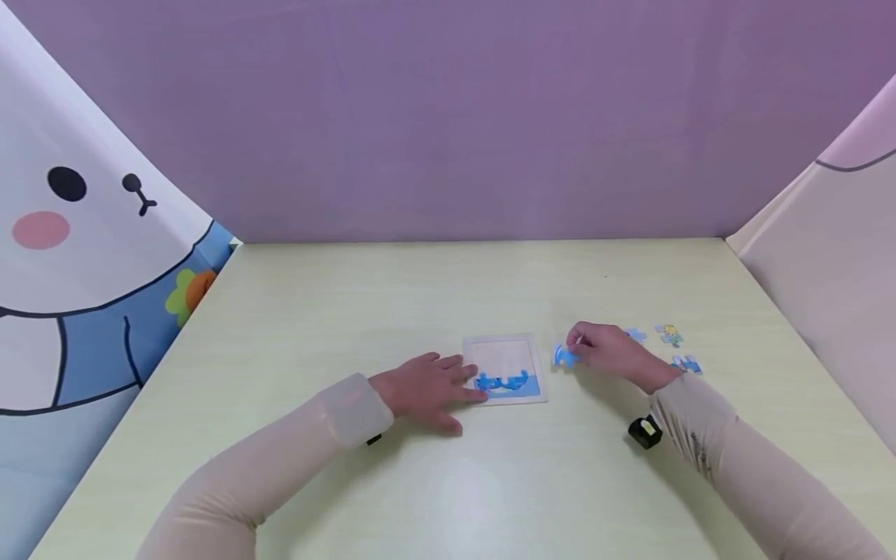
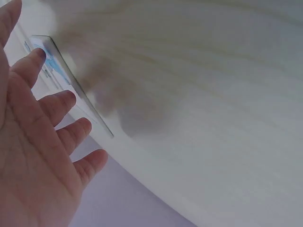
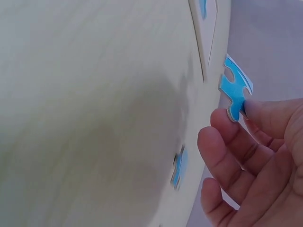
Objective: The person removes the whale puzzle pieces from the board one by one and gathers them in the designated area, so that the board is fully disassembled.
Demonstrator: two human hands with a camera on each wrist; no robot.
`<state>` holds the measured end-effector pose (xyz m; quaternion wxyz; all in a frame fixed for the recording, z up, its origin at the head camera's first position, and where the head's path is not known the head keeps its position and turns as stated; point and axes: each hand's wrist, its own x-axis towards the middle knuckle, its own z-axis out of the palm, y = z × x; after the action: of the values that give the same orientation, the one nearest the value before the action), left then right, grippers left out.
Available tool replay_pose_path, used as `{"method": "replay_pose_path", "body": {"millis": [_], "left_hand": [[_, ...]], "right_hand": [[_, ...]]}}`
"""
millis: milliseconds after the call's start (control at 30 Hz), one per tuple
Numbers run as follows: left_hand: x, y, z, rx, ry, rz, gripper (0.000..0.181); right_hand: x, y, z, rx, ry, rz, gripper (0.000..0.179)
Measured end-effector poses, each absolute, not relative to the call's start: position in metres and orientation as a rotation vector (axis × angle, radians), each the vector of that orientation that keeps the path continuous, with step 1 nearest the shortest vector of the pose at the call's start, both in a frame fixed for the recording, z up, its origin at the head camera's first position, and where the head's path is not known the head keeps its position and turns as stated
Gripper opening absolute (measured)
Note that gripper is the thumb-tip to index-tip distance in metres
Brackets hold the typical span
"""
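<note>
A square puzzle frame (image 1: 505, 340) lies flat on the table, with blue pieces (image 1: 516, 381) fitted along its lower part and bare board above. My left hand (image 1: 432, 391) has its fingers spread, their tips at the frame's left edge. In the left wrist view the left hand (image 2: 38, 127) is stretched out beside the tray. Right of the frame, my right hand (image 1: 609, 354) pinches a blue jigsaw piece (image 1: 562, 357) between thumb and forefinger. The right wrist view shows that jigsaw piece (image 3: 234, 87) lifted off the table.
Several loose pieces lie right of the right hand: one with a yellow flower (image 1: 670, 333), a blue and multicoloured one (image 1: 687, 364), and a light blue one (image 1: 635, 334) partly behind the hand. A purple curtain (image 1: 476, 117) stands behind the table (image 1: 336, 303).
</note>
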<state>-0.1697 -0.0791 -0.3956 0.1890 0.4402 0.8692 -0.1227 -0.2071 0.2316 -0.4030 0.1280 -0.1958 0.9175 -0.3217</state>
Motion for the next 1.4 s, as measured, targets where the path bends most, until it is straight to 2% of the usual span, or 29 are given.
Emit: {"method": "replay_pose_path", "body": {"millis": [533, 933, 1200, 1400], "left_hand": [[-0.162, -0.082, -0.393, 1.286, 2.42, -0.354, 0.067], [-0.159, -0.08, -0.393, 1.298, 2.422, -0.383, 0.065], [-0.16, -0.084, -0.394, 1.224, 2.422, -0.324, 0.064], [-0.16, -0.087, -0.394, 1.186, 2.43, -0.29, 0.061]], "right_hand": [[-0.208, 0.279, -0.396, -0.535, 2.626, -0.863, 0.011], [-0.208, 0.283, -0.391, -0.486, 2.551, -0.892, 0.01], [-0.209, 0.282, -0.392, -0.31, 2.41, -1.01, 0.012], [-0.211, 0.282, -0.394, -0.331, 2.404, -0.98, 0.011]]}}
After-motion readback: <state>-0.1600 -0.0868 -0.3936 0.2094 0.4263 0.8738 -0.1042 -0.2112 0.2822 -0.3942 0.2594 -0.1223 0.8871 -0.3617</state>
